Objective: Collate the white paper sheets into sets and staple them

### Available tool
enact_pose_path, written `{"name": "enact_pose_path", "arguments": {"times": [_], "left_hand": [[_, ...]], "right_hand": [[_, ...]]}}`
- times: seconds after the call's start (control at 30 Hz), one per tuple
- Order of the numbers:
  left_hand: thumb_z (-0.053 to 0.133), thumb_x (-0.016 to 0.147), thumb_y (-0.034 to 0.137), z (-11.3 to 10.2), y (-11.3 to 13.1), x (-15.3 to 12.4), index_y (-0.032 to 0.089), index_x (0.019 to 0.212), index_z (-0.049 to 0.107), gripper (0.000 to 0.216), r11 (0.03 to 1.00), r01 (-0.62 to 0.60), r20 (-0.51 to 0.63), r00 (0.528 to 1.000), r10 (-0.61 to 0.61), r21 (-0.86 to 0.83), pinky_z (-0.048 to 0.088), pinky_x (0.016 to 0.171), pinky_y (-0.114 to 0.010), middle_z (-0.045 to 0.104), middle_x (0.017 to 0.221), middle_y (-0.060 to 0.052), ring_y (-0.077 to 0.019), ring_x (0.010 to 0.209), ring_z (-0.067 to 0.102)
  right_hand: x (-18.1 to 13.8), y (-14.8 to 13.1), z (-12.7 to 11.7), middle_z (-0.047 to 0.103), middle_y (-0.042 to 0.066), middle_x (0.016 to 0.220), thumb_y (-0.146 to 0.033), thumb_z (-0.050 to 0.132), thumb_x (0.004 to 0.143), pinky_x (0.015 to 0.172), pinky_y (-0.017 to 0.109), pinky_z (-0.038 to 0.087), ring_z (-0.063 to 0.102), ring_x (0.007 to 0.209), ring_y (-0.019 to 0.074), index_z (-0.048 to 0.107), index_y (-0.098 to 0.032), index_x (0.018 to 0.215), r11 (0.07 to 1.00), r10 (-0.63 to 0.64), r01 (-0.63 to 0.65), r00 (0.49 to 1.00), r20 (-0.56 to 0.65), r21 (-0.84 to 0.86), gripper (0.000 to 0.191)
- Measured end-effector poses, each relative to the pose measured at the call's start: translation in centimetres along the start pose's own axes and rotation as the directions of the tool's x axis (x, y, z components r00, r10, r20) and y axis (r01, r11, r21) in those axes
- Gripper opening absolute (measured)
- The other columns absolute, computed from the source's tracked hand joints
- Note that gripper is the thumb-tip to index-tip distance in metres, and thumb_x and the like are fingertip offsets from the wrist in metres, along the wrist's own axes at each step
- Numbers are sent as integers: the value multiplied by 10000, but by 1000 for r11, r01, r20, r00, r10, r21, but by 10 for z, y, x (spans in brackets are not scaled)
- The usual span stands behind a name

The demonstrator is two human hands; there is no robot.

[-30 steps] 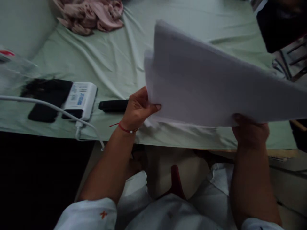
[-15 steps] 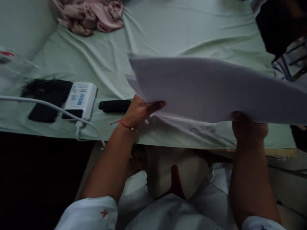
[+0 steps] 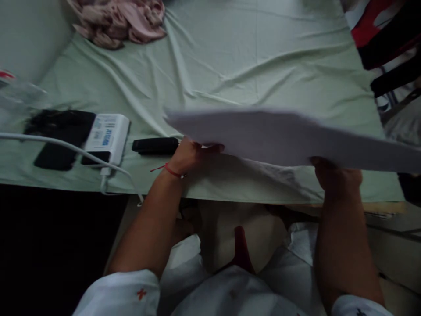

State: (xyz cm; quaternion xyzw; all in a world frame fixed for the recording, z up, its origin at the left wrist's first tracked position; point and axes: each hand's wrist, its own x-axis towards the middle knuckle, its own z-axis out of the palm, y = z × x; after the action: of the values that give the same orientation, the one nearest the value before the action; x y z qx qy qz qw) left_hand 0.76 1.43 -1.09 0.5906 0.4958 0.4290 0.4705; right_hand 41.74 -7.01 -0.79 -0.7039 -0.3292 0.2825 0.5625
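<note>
Some paper spans above the green sheet, pinched in my fingers: my left hand grips its near edge around 8 o'clock, my right hand around 4. Toward 9 o'clock lie a black item and a white box.

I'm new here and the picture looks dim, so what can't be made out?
All in the head view:
Large white papery sheet: right end cut off by the picture's edge.
Left grip, right grip: fingers beneath the sheet hidden by it.
White rectangular device with blue print: wording too small and blurred.
Crumpled pink cloth: cut off by the top edge.
</note>
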Motion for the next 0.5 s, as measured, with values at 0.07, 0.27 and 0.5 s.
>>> {"name": "enact_pose_path", "arguments": {"times": [0.07, 0.27, 0.5], "left_hand": [[1094, 734, 396, 0, -2, 2, 295, 890, 873, 288, 999, 15, 33, 999, -16, 40, 687, 1142, -434, 856, 953, -47, -317, 1079, 788], [1078, 755, 474, 4, -6, 1, 284, 857, 835, 325, 998, -57, -28, 998, 56, -9, 668, 1049, -450, 826, 966, -58, -300, 1038, 748], [1080, 791, 476, -2, -3, 1, 277, 788, 795, 348, 997, -66, 143, 987, 70, -34, 636, 987, -412, 762, 863, -28, -270, 961, 717]], "right_hand": [[-2, -1, -1, 875, 16, 1014, -193, 1149, 540, 1196, 523, 698, 797, 1307, 379, 808, -307, 819, 994, -7, 14, 998, 66, -112, 455], [-2, 3, 10, 867, -16, 1057, -257, 1178, 617, 1177, 473, 726, 806, 1370, 324, 809, -346, 880, 989, -126, 126, 992, 11, -77, 462], [0, 4, 6, 876, -41, 1020, -155, 1209, 464, 1135, 511, 745, 842, 1204, 321, 840, -344, 897, 994, -70, 75, 996, 63, -82, 600]]}}
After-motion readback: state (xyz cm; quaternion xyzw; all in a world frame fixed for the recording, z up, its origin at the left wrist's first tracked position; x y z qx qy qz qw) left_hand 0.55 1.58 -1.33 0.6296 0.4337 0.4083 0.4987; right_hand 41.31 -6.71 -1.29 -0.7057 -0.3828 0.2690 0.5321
